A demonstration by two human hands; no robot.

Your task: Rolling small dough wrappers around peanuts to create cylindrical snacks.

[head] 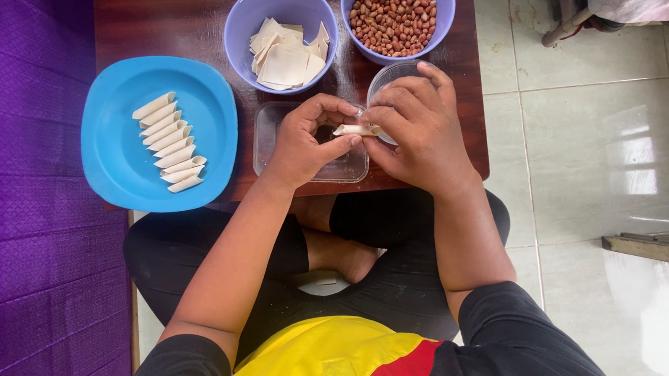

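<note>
Both of my hands meet over the low dark wooden table (188,24). My left hand (305,140) and my right hand (415,126) pinch a small rolled pale dough wrapper (354,130) between their fingertips. Under the left hand lies a clear rectangular plastic container (267,138). A small clear round cup (389,74) stands partly hidden behind the right hand. To the left, a blue plate (118,138) carries a row of several rolled wrappers (168,142).
Two purple bowls stand at the table's far edge: one (242,25) holds flat square wrappers (286,57), the other (443,7) holds peanuts (394,15). A purple mat (30,211) lies on the left, pale floor tiles (577,160) on the right. My crossed legs are under the table's near edge.
</note>
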